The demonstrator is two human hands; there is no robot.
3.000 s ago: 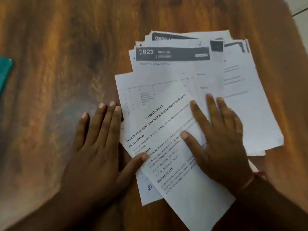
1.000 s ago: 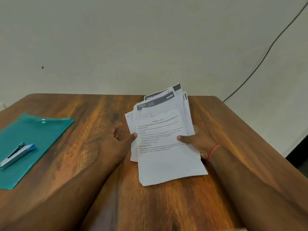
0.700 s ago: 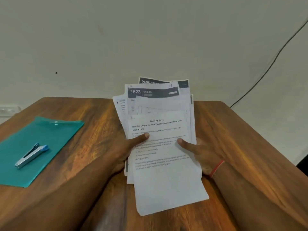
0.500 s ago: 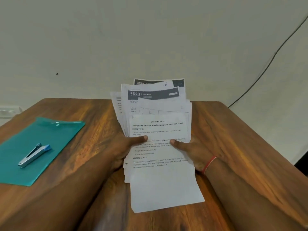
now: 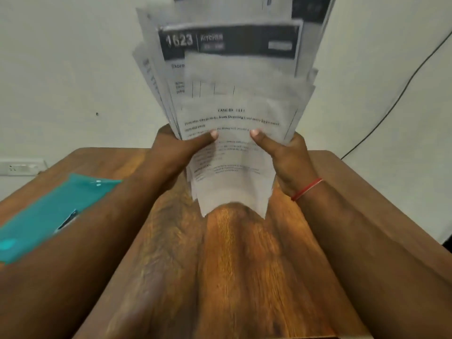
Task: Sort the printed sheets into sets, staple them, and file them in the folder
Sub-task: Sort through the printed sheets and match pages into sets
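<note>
The left hand (image 5: 176,148) gripped the stack of printed sheets (image 5: 234,94) at its left edge. Its thumb (image 5: 203,140) pressed flat across the front page, and the other fingers went behind the paper, where I could not see how they lay. The right hand (image 5: 291,157) clasped the right edge the same way, its thumb (image 5: 264,140) on the front page pointing inward, so the two thumb tips were near each other but apart. Both forearms reached forward over the wooden table (image 5: 244,265) and converged on the stack, wrists raised above the tabletop. A red thread (image 5: 307,189) circled the right wrist.

The stack stood upright in the air over the middle of the table, its lower edge seemingly clear of the wood. The sheets were fanned unevenly, back pages rising above the front one. One showed a dark header band reading 1623, and the top ran out of view. Most print was blurred.

The teal folder (image 5: 56,209) lay flat on the table to the left, partly hidden by the left forearm. A small dark and blue thing (image 5: 67,220) on it was too blurred to name. A black cable (image 5: 403,89) ran down the wall on the right.
</note>
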